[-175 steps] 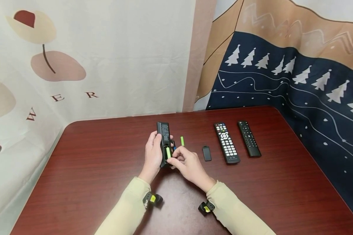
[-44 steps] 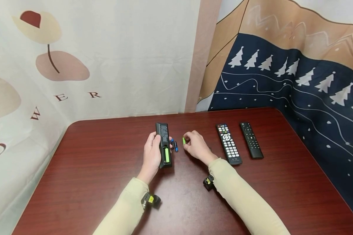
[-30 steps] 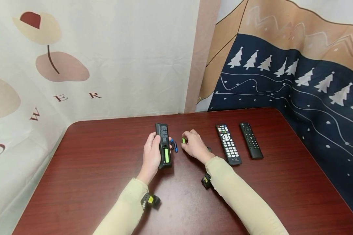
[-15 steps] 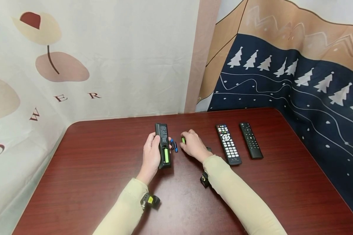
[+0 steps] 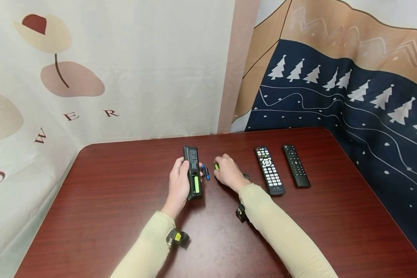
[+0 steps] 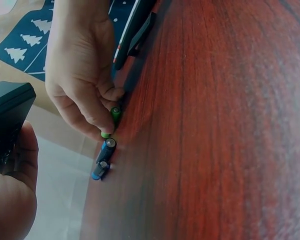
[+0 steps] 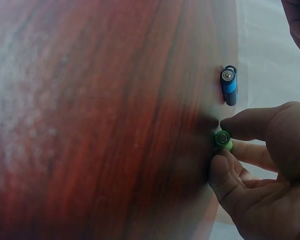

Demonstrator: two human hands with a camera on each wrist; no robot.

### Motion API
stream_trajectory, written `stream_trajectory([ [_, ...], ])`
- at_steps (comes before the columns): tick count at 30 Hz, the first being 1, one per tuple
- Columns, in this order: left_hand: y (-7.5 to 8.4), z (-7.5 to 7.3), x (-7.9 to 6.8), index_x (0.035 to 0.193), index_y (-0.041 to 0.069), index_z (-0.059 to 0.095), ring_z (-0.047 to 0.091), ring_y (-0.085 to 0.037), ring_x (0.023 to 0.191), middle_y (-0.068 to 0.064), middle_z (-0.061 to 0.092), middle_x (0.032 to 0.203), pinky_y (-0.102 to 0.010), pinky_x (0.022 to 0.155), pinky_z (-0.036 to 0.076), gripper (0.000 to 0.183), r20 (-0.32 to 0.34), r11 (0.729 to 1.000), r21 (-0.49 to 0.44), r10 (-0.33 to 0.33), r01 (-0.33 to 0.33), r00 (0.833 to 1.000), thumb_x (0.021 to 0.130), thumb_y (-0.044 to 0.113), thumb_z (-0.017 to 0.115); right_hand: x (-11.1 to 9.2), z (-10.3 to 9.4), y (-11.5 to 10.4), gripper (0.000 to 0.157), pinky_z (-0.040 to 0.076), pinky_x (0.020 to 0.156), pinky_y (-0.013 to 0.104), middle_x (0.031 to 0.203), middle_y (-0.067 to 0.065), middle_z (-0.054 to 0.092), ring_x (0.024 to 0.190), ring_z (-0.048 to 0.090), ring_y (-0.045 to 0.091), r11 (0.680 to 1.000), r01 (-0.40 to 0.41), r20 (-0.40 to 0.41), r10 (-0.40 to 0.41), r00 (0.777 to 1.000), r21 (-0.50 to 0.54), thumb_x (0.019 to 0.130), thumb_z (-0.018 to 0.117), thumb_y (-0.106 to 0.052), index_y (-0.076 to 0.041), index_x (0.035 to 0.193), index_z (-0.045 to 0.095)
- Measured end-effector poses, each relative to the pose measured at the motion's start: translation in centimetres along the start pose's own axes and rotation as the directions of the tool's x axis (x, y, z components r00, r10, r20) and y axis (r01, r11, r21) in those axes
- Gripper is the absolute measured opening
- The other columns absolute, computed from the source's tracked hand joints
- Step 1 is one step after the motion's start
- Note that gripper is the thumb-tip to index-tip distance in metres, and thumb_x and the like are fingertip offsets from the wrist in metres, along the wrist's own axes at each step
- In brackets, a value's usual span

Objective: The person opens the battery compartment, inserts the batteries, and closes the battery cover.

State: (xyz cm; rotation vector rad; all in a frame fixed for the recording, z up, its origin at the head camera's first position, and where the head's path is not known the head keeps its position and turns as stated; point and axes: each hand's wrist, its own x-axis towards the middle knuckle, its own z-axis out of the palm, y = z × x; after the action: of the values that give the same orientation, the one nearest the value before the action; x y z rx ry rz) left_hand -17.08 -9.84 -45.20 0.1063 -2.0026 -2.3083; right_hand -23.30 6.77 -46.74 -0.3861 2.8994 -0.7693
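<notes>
The turned-over remote [image 5: 192, 159] sat in my left hand [image 5: 178, 186] in the head view, thumb and fingers curled round it, with an inset green battery [image 5: 196, 184] exposed toward its 6 o'clock end. Near it at 3 o'clock on the brown table [image 5: 125, 200] lay two blue batteries [image 5: 207, 174]; past them, my right hand [image 5: 229, 173] had thumb and fingertips closed about a loose green battery [image 5: 217, 167]. Farther along 3 o'clock lay a white-buttoned remote [image 5: 272, 177] and a slim remote [image 5: 296, 166].

In the left wrist view, the turned-over remote showed at 9 o'clock, partly cropped, and the blue batteries lay toward 6 o'clock from my right fingertips.

In the right wrist view, the blue batteries lay at 12 o'clock from the loose green battery.
</notes>
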Motion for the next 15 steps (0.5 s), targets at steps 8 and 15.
stream_trajectory([
  [8, -0.25, -0.18, 0.02, 0.135, 0.005, 0.052, 0.070, -0.017, 0.079, -0.035, 0.065, 0.120, -0.030, 0.068, 0.060, 0.035, -0.001, 1.000, 0.009, 0.009, -0.009, 1.000, 0.113, 0.026, 0.034, -0.05, 0.04, -0.12, 0.023, 0.054, 0.074, 0.036, 0.106, 0.013, 0.058, 0.084, 0.057, 0.023, 1.000, 0.007, -0.007, -0.007, 1.000, -0.010, 0.094, 0.070, -0.008, -0.003, 0.117, 0.069],
  [15, -0.31, -0.20, 0.08, 0.134, 0.006, 0.053, 0.071, -0.024, 0.082, -0.034, 0.065, 0.120, -0.030, 0.066, 0.059, 0.034, -0.012, 1.000, 0.014, 0.000, 0.000, 1.000, 0.113, 0.026, 0.035, -0.29, -0.13, -0.12, 0.020, 0.052, 0.072, 0.035, 0.103, 0.012, 0.059, 0.083, 0.055, 0.022, 0.999, 0.015, -0.018, -0.015, 1.000, 0.034, 0.094, 0.070, -0.007, -0.003, 0.114, 0.067],
])
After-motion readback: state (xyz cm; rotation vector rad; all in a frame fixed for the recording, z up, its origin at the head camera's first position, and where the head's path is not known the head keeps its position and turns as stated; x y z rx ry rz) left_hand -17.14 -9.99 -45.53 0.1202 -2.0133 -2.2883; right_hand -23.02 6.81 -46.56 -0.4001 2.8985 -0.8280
